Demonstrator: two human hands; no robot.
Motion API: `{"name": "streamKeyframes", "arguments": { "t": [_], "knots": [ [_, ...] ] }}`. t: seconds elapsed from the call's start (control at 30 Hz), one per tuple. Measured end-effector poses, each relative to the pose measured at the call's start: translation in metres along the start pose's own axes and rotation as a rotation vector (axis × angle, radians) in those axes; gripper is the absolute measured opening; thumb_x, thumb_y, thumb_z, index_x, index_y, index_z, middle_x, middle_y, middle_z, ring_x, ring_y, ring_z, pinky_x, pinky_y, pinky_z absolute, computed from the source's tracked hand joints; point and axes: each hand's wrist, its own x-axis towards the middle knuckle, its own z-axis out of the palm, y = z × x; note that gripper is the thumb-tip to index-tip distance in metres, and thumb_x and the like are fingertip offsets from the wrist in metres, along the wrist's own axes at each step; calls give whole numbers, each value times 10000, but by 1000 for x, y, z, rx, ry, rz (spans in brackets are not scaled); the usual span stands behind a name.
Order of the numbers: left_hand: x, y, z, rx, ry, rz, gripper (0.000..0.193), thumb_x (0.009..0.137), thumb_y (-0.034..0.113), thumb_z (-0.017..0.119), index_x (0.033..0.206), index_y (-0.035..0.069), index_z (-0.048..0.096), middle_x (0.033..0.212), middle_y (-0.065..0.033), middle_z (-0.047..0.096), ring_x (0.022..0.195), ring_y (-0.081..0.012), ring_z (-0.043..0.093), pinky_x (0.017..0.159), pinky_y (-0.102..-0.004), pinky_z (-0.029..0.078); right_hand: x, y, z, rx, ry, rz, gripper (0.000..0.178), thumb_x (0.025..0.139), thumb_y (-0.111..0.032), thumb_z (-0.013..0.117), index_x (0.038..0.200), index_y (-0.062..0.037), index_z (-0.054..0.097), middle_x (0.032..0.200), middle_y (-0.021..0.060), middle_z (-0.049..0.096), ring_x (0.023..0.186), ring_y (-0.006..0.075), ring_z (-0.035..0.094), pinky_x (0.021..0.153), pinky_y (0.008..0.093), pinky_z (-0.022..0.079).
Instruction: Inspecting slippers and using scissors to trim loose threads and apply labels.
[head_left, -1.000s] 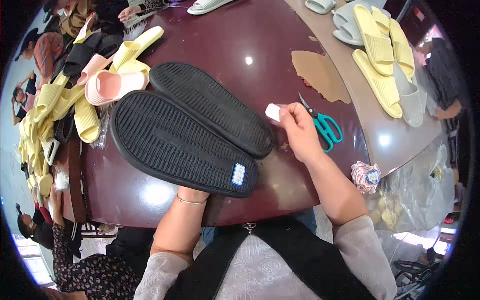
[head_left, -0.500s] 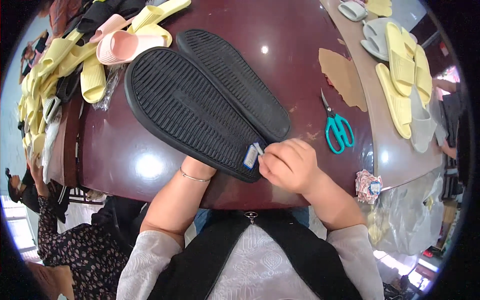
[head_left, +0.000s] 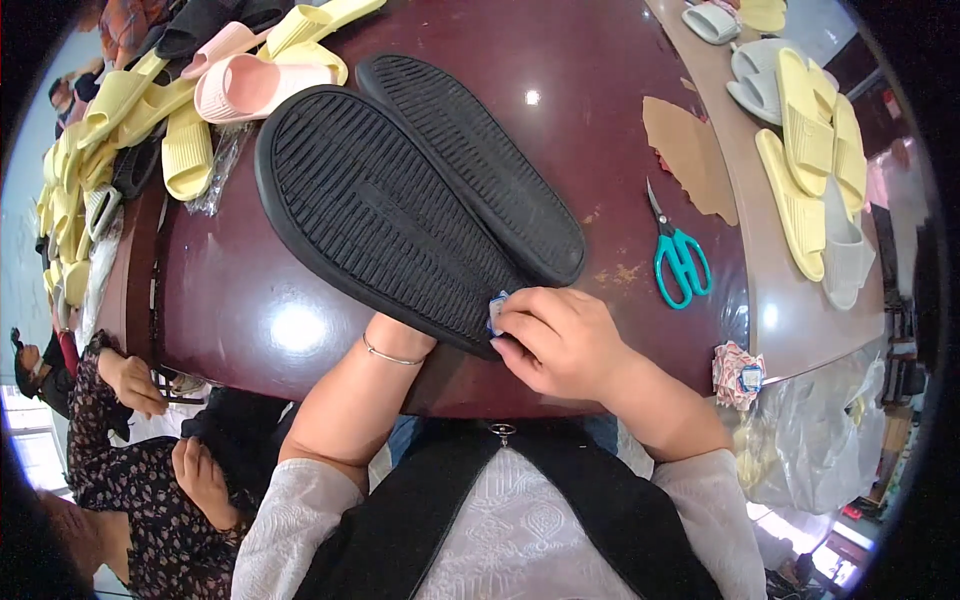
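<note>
A black slide slipper (head_left: 375, 205) is turned sole up, its ribbed underside facing me and its heel end toward my right hand. Under it, my left hand (head_left: 402, 336) supports it; the fingers are hidden by the slipper. My right hand (head_left: 562, 338) is closed at the heel, thumb and fingertips pinching a small white label with a blue border (head_left: 495, 311) against the sole. Most of that label is covered by the fingers. Just beyond, a second black slide slipper (head_left: 475, 160) also shows its ribbed sole, partly overlapped by the first.
Teal-handled scissors (head_left: 683, 262) lie right of my hand, near a torn brown paper piece (head_left: 690, 155). A bundle of printed labels (head_left: 738, 376) sits at the table's right edge. Yellow slides (head_left: 188, 155) and pink slides (head_left: 262, 90) pile up left; more yellow slides (head_left: 795, 205) lie right. A co-worker's hand (head_left: 203, 478) is at left.
My right hand has shifted slightly left over the heel, and its fingers now cover most of the label that showed before. At left, the co-worker's hands have moved lower.
</note>
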Motion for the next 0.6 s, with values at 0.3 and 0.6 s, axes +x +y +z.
{"name": "streamKeyframes", "arguments": {
  "t": [0.3, 0.6],
  "knots": [
    [16, -13, 9, -80, -87, -47, 498, 962, 417, 369, 1352, 113, 420, 1364, -110, 453, 1232, -285, 449, 1029, -437, 388, -6, 5, -12, -78, 1, 46, 194, 665, -58, 714, 834, -54, 620, 877, 47, 595, 694, 204, 613, 594, 309, 499],
    [111, -94, 72, -104, -378, -145, 516, 963, 432, 362, 1364, 112, 408, 1380, -106, 439, 1244, -282, 436, 1042, -434, 371, -35, 58, -87, -377, -10, 166, 156, 702, -63, 685, 842, -36, 622, 880, 62, 592, 673, 218, 604, 577, 319, 491]
  ]
}}
